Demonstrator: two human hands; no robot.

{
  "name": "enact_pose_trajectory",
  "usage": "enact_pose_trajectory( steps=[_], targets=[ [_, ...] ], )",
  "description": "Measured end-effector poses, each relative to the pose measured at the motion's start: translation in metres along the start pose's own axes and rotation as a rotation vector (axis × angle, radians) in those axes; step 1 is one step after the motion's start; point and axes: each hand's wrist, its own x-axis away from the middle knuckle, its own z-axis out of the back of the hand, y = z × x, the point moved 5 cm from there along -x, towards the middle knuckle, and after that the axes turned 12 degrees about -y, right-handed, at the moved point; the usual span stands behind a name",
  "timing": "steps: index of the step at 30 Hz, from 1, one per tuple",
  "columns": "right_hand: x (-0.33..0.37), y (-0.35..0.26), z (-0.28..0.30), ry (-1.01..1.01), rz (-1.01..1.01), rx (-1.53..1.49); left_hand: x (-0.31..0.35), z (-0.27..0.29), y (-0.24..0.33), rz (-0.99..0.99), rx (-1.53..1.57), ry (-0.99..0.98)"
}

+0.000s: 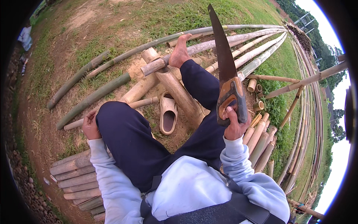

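You get soft, even daylight with faint shadows. The sky [337,30] blows out white. Straight lines bend toward the dark rim.

Single head view, looking steeply down from above onto own lap, close; fisheye bends horizon at rim.

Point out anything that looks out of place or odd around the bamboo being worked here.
A single beige clog lies loose on the dirt beside the thick bamboo section, while the bare foot presses on a bamboo pole. The right hand holds a hand saw blade-up, clear of the bamboo.
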Motion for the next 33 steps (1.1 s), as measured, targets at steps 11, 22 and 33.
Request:
enact_pose_trajectory(
  steps=[11,22,33],
  targets=[
    [-0.034,-0.057,0.013,0.063,0.118,-0.091,-0.109,-0.115,0.039,0.098,-0.558,-0.322],
    [-0.094,-0.074,0.069,0.179,0.166,0.062,-0.170,-0.283,-0.003,-0.175,-1.523,-0.711],
    [-0.086,-0.046,0.096,0.266,0.016,-0.030,-0.175,-0.310,-0.044,-0.082,-1.733,-0.823]
  ],
)
